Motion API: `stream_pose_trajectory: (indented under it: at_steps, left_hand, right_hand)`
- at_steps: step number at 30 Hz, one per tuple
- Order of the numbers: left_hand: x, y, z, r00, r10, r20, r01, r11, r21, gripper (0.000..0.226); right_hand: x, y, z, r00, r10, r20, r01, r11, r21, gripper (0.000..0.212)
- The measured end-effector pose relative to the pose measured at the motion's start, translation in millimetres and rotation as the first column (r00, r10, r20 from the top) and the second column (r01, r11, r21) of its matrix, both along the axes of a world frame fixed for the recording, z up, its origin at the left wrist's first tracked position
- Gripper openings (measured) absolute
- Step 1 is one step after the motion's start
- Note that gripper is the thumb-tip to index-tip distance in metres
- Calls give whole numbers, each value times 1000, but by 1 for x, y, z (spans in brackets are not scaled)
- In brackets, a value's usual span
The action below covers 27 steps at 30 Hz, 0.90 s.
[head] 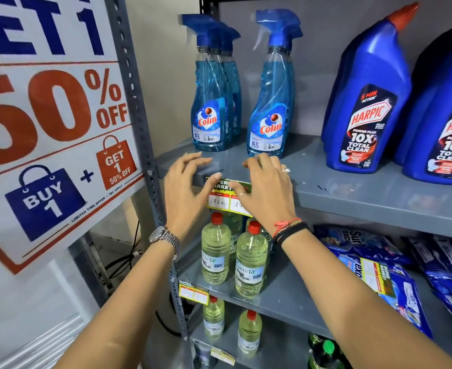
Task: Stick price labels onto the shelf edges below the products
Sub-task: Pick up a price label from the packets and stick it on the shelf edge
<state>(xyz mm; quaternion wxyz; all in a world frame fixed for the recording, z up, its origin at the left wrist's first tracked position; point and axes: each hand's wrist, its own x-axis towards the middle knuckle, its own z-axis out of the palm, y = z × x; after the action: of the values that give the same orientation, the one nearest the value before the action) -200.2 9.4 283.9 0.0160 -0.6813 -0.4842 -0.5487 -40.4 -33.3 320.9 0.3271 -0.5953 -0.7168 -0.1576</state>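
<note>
A yellow, green and red price label (221, 201) with handwritten numbers lies against the front edge of the grey shelf (352, 198), below the blue Colin spray bottles (268, 102). My left hand (185, 193) rests on the label's left side, thumb pressing its top edge, fingers spread over the shelf lip. My right hand (267, 190) covers the label's right half, thumb on its face and fingers curled over the shelf top. Neither hand grips anything.
Blue Harpic bottles (366, 102) stand at the right of the same shelf. Below are pale yellow bottles (251, 262), blue detergent packs (379, 275) with a label lying on them, and another label (193, 292) on the lower shelf edge. A sale poster (52, 123) hangs at left.
</note>
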Motion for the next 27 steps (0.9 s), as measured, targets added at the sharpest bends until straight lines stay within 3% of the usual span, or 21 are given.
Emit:
stream_pose_trajectory:
  at_steps: [3, 7, 13, 17, 20, 22, 24, 27]
  left_hand:
    - [4, 9, 4, 978, -85, -191, 75, 995, -61, 32]
    - [2, 16, 6, 952, -175, -251, 156, 983, -96, 27]
    - [-9, 18, 9, 946, -281, -160, 260, 955, -139, 24]
    - [-11, 21, 10, 945, -302, -128, 278, 945, -174, 27]
    - [-7, 18, 13, 954, -284, -92, 259, 940, -223, 46]
    - [-3, 5, 9, 981, -189, -34, 183, 975, -128, 59]
    - [5, -15, -5, 991, -37, 129, 32, 999, 35, 59]
    - [27, -40, -51, 900, -3, 435, -40, 995, 89, 50]
  right_hand:
    - [-2, 7, 2, 999, -35, 36, 39, 991, -124, 51]
    - [3, 2, 5, 998, -63, 1, 62, 976, -208, 47]
    - [16, 1, 7, 993, 22, -113, -56, 951, -303, 29]
    - [26, -1, 7, 985, 89, -147, -132, 940, -315, 37]
    - [28, -2, 6, 984, 127, -127, -162, 935, -316, 49]
    - [31, -4, 5, 982, 157, -107, -183, 930, -319, 57]
    - [38, -11, 4, 975, 192, -109, -218, 919, -329, 65]
    - [61, -29, -6, 958, 274, -84, -287, 918, -274, 70]
